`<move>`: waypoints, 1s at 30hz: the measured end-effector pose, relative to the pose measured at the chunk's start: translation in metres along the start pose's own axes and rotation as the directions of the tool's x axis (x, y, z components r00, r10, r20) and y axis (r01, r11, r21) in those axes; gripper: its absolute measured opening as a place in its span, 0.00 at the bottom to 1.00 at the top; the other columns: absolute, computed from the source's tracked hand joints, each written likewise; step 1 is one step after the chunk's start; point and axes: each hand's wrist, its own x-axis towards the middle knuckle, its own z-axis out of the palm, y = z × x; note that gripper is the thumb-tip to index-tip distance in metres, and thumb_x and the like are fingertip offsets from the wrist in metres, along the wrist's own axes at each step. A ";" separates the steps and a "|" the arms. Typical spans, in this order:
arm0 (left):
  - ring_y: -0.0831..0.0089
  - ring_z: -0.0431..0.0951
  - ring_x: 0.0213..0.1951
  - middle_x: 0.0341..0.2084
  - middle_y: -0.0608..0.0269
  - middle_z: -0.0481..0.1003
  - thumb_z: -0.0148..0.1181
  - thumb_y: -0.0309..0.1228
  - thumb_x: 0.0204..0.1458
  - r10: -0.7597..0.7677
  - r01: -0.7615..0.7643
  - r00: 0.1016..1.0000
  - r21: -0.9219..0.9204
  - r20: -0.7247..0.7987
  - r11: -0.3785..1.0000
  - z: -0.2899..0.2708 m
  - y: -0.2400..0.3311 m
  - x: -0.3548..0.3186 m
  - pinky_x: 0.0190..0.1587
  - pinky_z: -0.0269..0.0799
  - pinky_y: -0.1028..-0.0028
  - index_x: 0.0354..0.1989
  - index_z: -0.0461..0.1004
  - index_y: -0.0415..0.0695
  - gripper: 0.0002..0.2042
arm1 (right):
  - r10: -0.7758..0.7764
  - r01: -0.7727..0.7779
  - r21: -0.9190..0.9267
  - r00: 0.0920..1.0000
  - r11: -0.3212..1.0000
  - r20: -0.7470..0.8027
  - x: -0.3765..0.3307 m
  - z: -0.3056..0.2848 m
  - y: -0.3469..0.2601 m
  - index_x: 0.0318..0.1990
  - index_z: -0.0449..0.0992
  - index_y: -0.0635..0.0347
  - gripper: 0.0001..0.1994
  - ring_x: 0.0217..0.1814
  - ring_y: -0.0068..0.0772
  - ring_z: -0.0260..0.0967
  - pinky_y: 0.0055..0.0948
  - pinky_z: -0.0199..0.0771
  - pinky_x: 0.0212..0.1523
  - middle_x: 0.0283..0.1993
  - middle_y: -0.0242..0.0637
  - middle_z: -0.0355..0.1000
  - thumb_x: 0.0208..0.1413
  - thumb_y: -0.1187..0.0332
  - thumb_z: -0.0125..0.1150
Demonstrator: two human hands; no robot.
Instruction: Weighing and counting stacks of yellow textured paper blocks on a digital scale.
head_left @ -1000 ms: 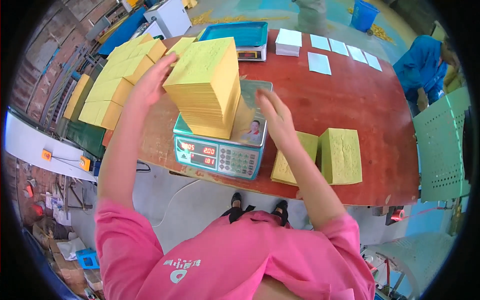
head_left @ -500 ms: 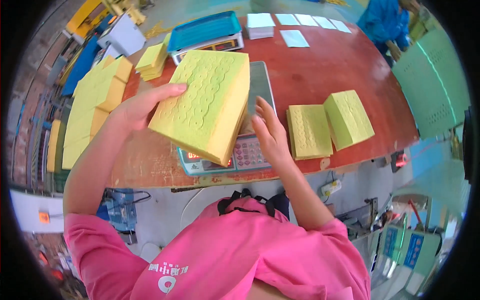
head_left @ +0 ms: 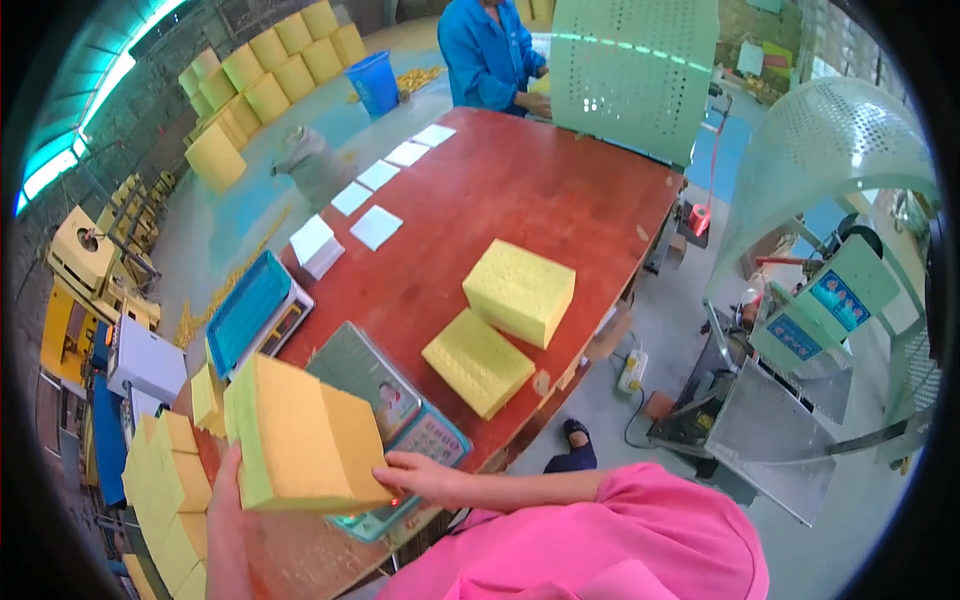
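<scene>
A thick block of yellow paper (head_left: 310,435) with layered sides is held up, tilted, over a digital scale (head_left: 440,432). My left hand (head_left: 228,500) grips it at its lower left edge, its fingers partly hidden. My right hand (head_left: 425,477) is closed at the block's lower right corner, fingertips on the paper. The block covers part of the scale's plate and display. To the right on the table lie two more blocks of yellow paper, a farther one (head_left: 520,290) and a nearer one (head_left: 478,362), close together.
The red table (head_left: 560,190) also bears a second scale with a blue tray (head_left: 245,310), a pile of white sheets (head_left: 315,247) and several single sheets. More yellow blocks (head_left: 175,490) are stacked at the left. A co-worker in blue (head_left: 490,60) stands at the far edge beside a green perforated panel (head_left: 635,75).
The view has swung to the right. The block of yellow paper has been turned so its layered side shows, and my right hand, earlier apart from it, now touches its corner.
</scene>
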 end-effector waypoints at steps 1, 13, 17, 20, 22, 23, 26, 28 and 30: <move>0.65 0.75 0.55 0.56 0.60 0.73 0.53 0.45 0.62 0.042 -0.042 0.999 -0.049 -0.003 0.998 0.011 0.002 0.001 0.57 0.72 0.64 0.64 0.65 0.43 0.26 | -0.056 0.056 0.002 0.997 0.998 -0.053 -0.008 -0.002 -0.016 0.52 0.73 0.63 0.22 0.42 0.22 0.66 0.25 0.68 0.42 0.42 0.30 0.71 0.64 0.51 0.56; 0.65 0.68 0.62 0.61 0.60 0.66 0.48 0.46 0.65 0.321 -0.217 0.921 -0.393 0.220 0.893 0.273 0.070 0.158 0.59 0.71 0.57 0.68 0.56 0.48 0.27 | -0.323 0.385 0.079 0.854 0.919 -0.408 -0.015 -0.258 -0.272 0.60 0.66 0.68 0.29 0.61 0.34 0.66 0.34 0.66 0.60 0.58 0.42 0.69 0.58 0.55 0.63; 0.43 0.66 0.62 0.64 0.51 0.63 0.42 0.56 0.63 -0.016 0.176 0.912 -0.358 0.409 0.917 0.399 0.054 0.253 0.56 0.66 0.33 0.68 0.57 0.51 0.31 | -0.327 0.385 0.097 0.872 0.918 -0.366 -0.013 -0.411 -0.273 0.48 0.73 0.58 0.16 0.45 0.23 0.72 0.29 0.72 0.42 0.43 0.30 0.74 0.62 0.56 0.57; 0.41 0.68 0.60 0.64 0.52 0.63 0.41 0.59 0.62 -0.083 0.314 0.817 -0.320 0.571 0.894 0.441 0.027 0.308 0.51 0.68 0.30 0.68 0.58 0.50 0.32 | -0.211 0.276 0.136 0.907 0.952 -0.364 -0.006 -0.488 -0.257 0.50 0.74 0.55 0.15 0.50 0.26 0.72 0.32 0.72 0.48 0.48 0.32 0.76 0.65 0.57 0.49; 0.42 0.67 0.61 0.64 0.52 0.63 0.41 0.60 0.62 -0.182 0.383 0.842 -0.325 0.508 0.865 0.474 0.014 0.337 0.52 0.66 0.29 0.67 0.58 0.51 0.32 | -0.154 0.235 0.153 0.899 0.960 -0.411 0.001 -0.522 -0.252 0.52 0.73 0.55 0.16 0.52 0.28 0.71 0.33 0.72 0.49 0.50 0.33 0.75 0.66 0.56 0.49; 0.44 0.64 0.63 0.65 0.52 0.62 0.42 0.60 0.61 -0.167 0.355 0.859 -0.328 0.484 0.875 0.488 0.007 0.352 0.53 0.64 0.29 0.67 0.58 0.53 0.33 | -0.091 0.191 0.182 0.887 0.964 -0.452 0.003 -0.536 -0.257 0.53 0.73 0.56 0.18 0.54 0.30 0.70 0.34 0.71 0.51 0.53 0.34 0.74 0.66 0.55 0.48; 0.43 0.61 0.65 0.66 0.52 0.59 0.44 0.61 0.59 -0.175 0.318 0.917 -0.392 0.357 0.863 0.543 0.000 0.398 0.54 0.60 0.28 0.69 0.55 0.54 0.34 | 0.007 0.167 0.242 0.809 0.956 -0.588 0.019 -0.574 -0.279 0.50 0.74 0.58 0.16 0.54 0.30 0.69 0.36 0.69 0.54 0.50 0.35 0.73 0.64 0.57 0.51; 0.46 0.59 0.65 0.66 0.53 0.58 0.49 0.60 0.57 -0.187 0.318 0.915 -0.353 0.358 0.880 0.590 0.012 0.435 0.54 0.61 0.30 0.69 0.55 0.55 0.35 | -0.082 0.232 0.109 0.684 0.967 -0.725 0.023 -0.616 -0.297 0.52 0.73 0.60 0.18 0.56 0.33 0.68 0.36 0.66 0.58 0.53 0.38 0.72 0.65 0.57 0.50; 0.47 0.59 0.65 0.65 0.53 0.59 0.53 0.60 0.56 -0.229 0.327 0.917 -0.287 0.325 0.900 0.622 0.029 0.467 0.54 0.61 0.30 0.68 0.56 0.55 0.35 | -0.161 0.265 -0.013 0.548 0.964 -0.821 0.036 -0.639 -0.291 0.55 0.72 0.62 0.20 0.59 0.36 0.66 0.37 0.64 0.61 0.56 0.40 0.71 0.65 0.57 0.49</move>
